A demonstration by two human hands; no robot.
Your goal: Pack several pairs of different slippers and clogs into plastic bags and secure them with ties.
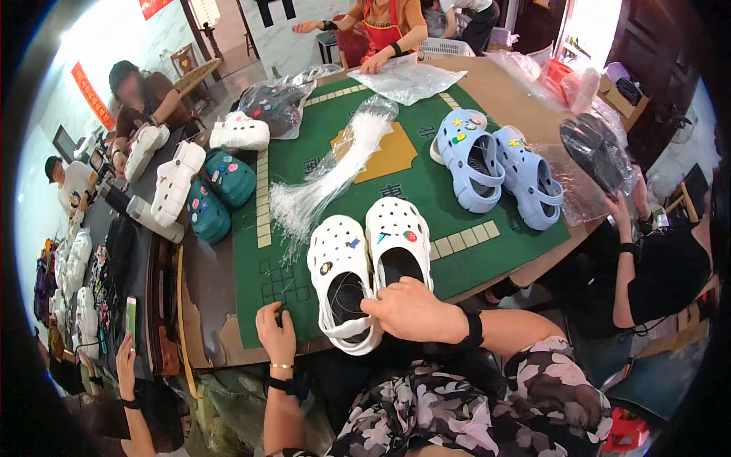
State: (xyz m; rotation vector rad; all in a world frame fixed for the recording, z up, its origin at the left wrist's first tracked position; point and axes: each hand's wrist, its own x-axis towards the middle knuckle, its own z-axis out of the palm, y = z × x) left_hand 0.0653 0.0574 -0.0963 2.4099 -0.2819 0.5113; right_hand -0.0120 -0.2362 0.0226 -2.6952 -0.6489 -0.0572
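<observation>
A pair of white clogs stands toe-away at the near edge of the green mat (pixel 304 141). The left clog (pixel 330 242) and the right clog (pixel 392 218) carry small charms. My right hand (pixel 415 311) is closed at their heel openings, covering the right clog's heel; its fingertips are hidden. A thin clear strand (pixel 340 288) loops inside the left clog. My left hand (pixel 276 333) lies on the mat's near edge, left of the clogs, thumb and finger apart. Beyond the clogs, a bundle of thin white ties (pixel 327 183) spills from a clear bag.
Light blue clogs (pixel 468 164) stand at right. Teal clogs (pixel 230 177) and white clogs (pixel 177 183) crowd the left side. Across the table a person's hand (pixel 373 62) touches a clear plastic bag (pixel 407 80). At right, another person holds a bagged dark clog (pixel 594 152).
</observation>
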